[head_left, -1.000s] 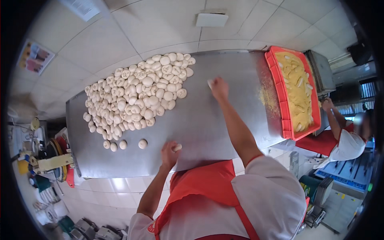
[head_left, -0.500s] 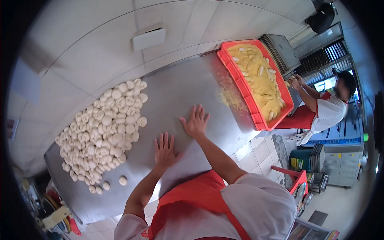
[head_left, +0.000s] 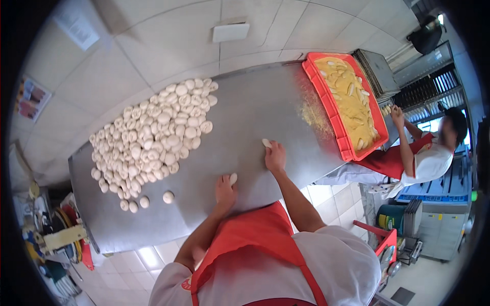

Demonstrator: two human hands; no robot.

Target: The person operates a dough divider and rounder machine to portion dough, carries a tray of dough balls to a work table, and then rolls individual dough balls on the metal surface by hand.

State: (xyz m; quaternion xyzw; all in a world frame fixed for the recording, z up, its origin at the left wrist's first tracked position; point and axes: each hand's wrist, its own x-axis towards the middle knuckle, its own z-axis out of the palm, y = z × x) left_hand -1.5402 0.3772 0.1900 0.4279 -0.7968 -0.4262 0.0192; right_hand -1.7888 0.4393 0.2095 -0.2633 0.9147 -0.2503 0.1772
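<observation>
My left hand [head_left: 225, 192] is closed around a small pale dough piece [head_left: 233, 179], just above the near part of the steel table [head_left: 245, 112]. Farther right and a little farther off, my right hand [head_left: 275, 157] grips another dough piece [head_left: 267, 143], whose tip sticks out past the fingers. To the left of both hands lies a wide heap of round dough balls [head_left: 153, 137]. A single dough ball [head_left: 168, 197] sits apart at the heap's near side. A red plastic crate [head_left: 326, 109] of yellow crumbs with pale oblong dough pieces stands at the table's right end.
Yellow crumbs [head_left: 312, 115] are scattered beside the crate. Behind it lean dark baking trays [head_left: 377, 74]. A co-worker [head_left: 429, 148] in a red apron stands at the right, hands on small pieces. A tiled wall [head_left: 173, 41] borders the table's far edge.
My hands were spread flat over the table; now both are closed, each with a dough piece in it. The view has shifted, so the heap and crate appear farther right.
</observation>
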